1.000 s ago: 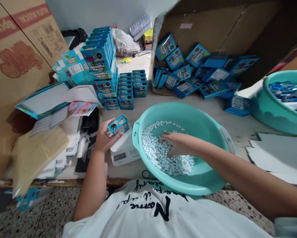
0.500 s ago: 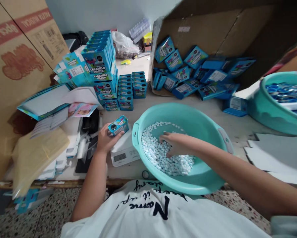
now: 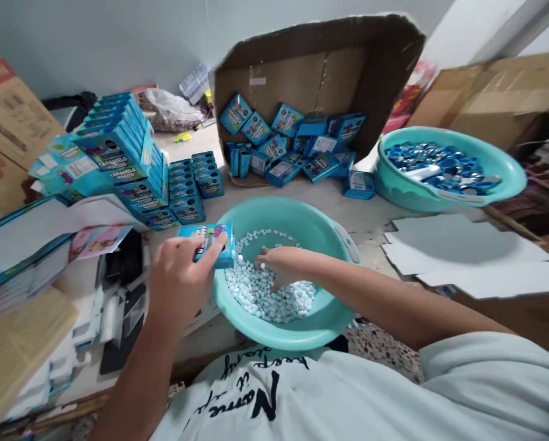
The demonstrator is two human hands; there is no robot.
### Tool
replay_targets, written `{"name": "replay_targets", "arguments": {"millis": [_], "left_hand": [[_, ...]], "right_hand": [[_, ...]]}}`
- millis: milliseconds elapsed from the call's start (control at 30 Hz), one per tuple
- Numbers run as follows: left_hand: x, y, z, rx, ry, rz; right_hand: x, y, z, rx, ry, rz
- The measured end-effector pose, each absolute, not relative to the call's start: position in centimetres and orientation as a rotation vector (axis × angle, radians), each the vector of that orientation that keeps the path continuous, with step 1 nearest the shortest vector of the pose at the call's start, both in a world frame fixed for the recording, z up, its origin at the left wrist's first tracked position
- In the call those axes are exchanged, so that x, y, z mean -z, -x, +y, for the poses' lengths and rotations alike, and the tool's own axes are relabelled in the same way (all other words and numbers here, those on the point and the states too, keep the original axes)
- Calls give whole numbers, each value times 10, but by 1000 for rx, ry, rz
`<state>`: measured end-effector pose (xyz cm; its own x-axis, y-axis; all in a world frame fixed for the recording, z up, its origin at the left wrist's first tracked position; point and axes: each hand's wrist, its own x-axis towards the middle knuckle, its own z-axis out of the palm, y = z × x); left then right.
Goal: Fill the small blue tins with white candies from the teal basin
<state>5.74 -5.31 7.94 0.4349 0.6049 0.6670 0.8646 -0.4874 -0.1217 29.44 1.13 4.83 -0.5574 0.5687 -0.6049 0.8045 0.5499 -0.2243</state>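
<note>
My left hand [image 3: 180, 275] grips a small blue candy box [image 3: 226, 254], printed on its upper face and lying on its side. The box's right end reaches over the left rim of a turquoise basin [image 3: 274, 211], and a few white pieces show beside that end. Inside the basin lies a heap of small white round candies [image 3: 269, 306]. My right hand [image 3: 283, 263] is down among them, thumb and fingers apart and curved, fingertips partly hidden. A white kitchen scale [image 3: 204, 315] is mostly covered by my left hand and the basin.
Stacked blue boxes [image 3: 118, 147] stand at the left behind loose papers [image 3: 97, 220]. A cardboard box [image 3: 292, 73] on its side holds several blue boxes. Another turquoise basin [image 3: 504, 171] with shiny blue packets stands at right, behind white card sheets [image 3: 467, 248].
My left hand has lifted the candy box from the scale and tipped it at the basin's rim. My right hand stays among the candies. The view has swung to the right.
</note>
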Motion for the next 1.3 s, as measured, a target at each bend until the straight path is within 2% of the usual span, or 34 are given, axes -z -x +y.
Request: {"name": "replay_targets", "arguments": {"millis": [200, 433, 600, 767, 1000, 1133, 1300], "left_hand": [[-83, -48, -48, 486, 2333, -1383], [-86, -48, -51, 473, 2365, -1424], [-84, -40, -55, 975, 2310, -1490], [-71, -16, -52, 1243, 2276, -1673], [-10, 28, -41, 2061, 1869, -2207], [20, 40, -38, 2100, 1916, -2286], [25, 44, -41, 2031, 2112, -2363]], "right_hand": [[-47, -298, 13, 710, -1112, 2324], [-44, -295, 14, 770, -1158, 2321], [-44, -296, 14, 818, -1194, 2329], [-47, -295, 13, 814, -1183, 2332], [-46, -291, 19, 782, -1144, 2245], [-42, -289, 22, 827, -1150, 2212], [-45, -285, 23, 854, -1148, 2154]]}}
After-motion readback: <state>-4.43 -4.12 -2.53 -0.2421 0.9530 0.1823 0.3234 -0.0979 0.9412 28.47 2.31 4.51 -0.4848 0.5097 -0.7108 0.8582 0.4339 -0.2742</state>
